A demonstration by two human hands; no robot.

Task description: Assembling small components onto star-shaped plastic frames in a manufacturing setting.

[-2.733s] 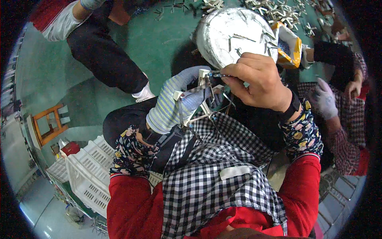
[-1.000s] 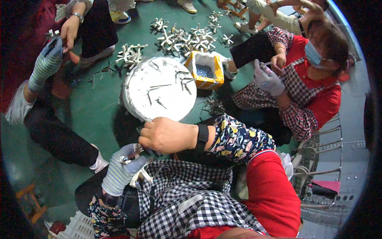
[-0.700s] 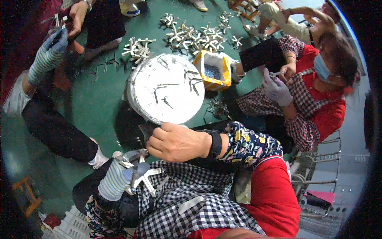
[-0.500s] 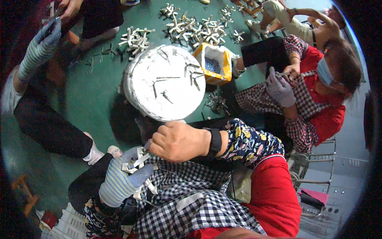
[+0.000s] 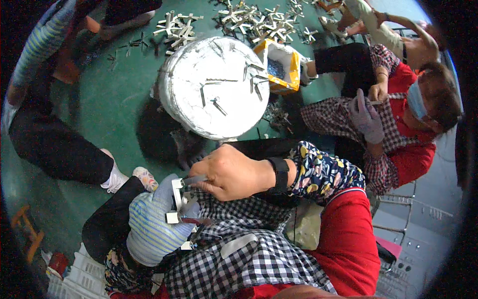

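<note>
In my left hand (image 5: 155, 226), covered by a blue-and-white striped glove, is a white branched piece (image 5: 177, 192); the fingers are closed round it and hide much of its shape. My right hand (image 5: 226, 172) is bare, with a black band at the wrist. Its fingers are pinched together beside the upper end of the piece. What lies between them is blurred, and I cannot make it out. Both hands are above my black-and-white checked apron (image 5: 229, 217).
A round white-topped drum (image 5: 219, 89) stands ahead, several thin dark metal parts on it. Beside it is a yellow-and-white box (image 5: 298, 70) of small bluish pieces. White branched pieces (image 5: 256, 22) are heaped on the floor beyond. A masked co-worker (image 5: 398, 109) sits at right; another person's gloved arm (image 5: 40, 45) shows at left.
My left hand has turned, tilting the white piece so that different ends show. My right hand stays close beside it, slightly shifted. The view has tipped, moving the drum up and right.
</note>
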